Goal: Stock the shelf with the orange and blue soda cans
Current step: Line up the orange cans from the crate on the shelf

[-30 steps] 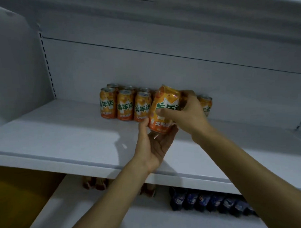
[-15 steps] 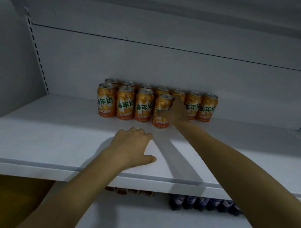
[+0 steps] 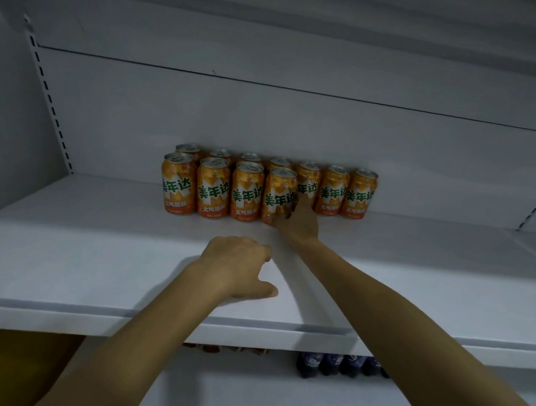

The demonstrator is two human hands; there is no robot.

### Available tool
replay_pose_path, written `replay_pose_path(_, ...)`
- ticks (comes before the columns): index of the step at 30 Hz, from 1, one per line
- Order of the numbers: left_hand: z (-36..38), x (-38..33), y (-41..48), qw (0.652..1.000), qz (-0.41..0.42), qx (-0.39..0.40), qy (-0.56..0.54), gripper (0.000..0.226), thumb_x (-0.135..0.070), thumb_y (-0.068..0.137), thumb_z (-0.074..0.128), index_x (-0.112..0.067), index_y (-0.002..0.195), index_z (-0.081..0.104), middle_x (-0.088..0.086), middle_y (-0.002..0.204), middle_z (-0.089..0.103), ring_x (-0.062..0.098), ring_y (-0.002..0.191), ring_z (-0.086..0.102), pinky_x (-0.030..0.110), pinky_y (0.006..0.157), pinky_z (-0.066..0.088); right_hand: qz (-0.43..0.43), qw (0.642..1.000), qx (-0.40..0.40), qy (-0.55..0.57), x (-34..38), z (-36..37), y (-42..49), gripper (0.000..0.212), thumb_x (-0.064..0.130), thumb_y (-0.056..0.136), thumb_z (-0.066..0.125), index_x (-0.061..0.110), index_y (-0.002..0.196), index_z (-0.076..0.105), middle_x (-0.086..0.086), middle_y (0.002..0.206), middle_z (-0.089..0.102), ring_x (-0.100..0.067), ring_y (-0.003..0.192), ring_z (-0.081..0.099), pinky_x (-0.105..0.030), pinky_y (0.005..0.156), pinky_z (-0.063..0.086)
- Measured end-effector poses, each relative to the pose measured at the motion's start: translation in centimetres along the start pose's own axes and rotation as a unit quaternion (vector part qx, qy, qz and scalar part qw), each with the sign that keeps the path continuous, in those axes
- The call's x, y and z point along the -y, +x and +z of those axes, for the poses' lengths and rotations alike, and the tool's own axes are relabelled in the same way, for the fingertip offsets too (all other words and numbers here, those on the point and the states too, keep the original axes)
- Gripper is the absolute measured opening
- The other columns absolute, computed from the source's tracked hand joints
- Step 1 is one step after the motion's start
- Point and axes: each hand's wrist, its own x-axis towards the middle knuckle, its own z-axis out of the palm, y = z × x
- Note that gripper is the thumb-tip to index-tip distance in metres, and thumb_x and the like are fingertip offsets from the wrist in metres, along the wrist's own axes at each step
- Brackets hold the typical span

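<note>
While the right arm stretches far in over the shelf point(image 3: 77, 241), the right hand point(image 3: 301, 225) grasps a can point(image 3: 277, 191) low on its right side, fingers point(image 3: 286, 211) curled round it; slightly blurred there. The can stands upright on the shelf, fourth in the front row, touching its left neighbour, just ahead of the back row of orange cans point(image 3: 334, 190) along the back wall. Left hand point(image 3: 238, 267) lies palm down near the shelf's front edge, well short of the cans, fingers loosely curled, thumb out to the right, holding nothing. Left forearm comes up from lower left, crossing the shelf edge. Blue cans point(image 3: 340, 364) sit on the lower shelf point(image 3: 254, 384), partly hidden.
</note>
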Motion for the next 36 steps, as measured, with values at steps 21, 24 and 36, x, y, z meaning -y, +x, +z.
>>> replay_pose_path(21, -4.4, -5.3, -7.0, 0.994, -0.105, -0.001, 0.032, 0.064, -0.063, 0.081, 0.057, -0.027, 0.133, 0.045, -0.004, 0.125, 0.058, 0.020, 0.111, 0.054, 0.037, 0.084, 0.048, -0.142, 0.900, 0.275, -0.306, 4.7, -13.7, -11.8, 0.087, 0.045, 0.078, 0.074, 0.011, 0.145, 0.030, -0.008, 0.149, 0.037, -0.026, 0.132, 0.041, -0.033, 0.101, 0.038)
replay_pose_path(24, -4.4, -6.6, -12.0, 0.991, -0.135, 0.004, -0.019, 0.064, -0.063, 0.080, 0.059, -0.027, 0.131, 0.047, -0.007, 0.119, 0.061, 0.016, 0.102, 0.057, 0.037, 0.085, 0.049, -0.185, 0.889, 0.308, -0.284, 5.1, -14.5, -15.9, 0.089, 0.043, 0.078, 0.074, 0.012, 0.146, 0.027, -0.007, 0.151, 0.034, -0.026, 0.134, 0.038, -0.034, 0.103, 0.036)
replay_pose_path(36, 6.3, -7.3, -30.3, 0.944, -0.300, 0.136, -0.002, 0.071, -0.063, 0.084, 0.053, -0.026, 0.141, 0.035, -0.001, 0.125, 0.058, 0.022, 0.108, 0.056, 0.033, 0.072, 0.048, -0.280, 0.812, 0.427, -0.283, 2.0, -4.4, -31.4, 0.092, 0.049, 0.074, 0.075, 0.016, 0.144, 0.025, -0.012, 0.136, 0.043, -0.030, 0.118, 0.049, -0.044, 0.093, 0.048)
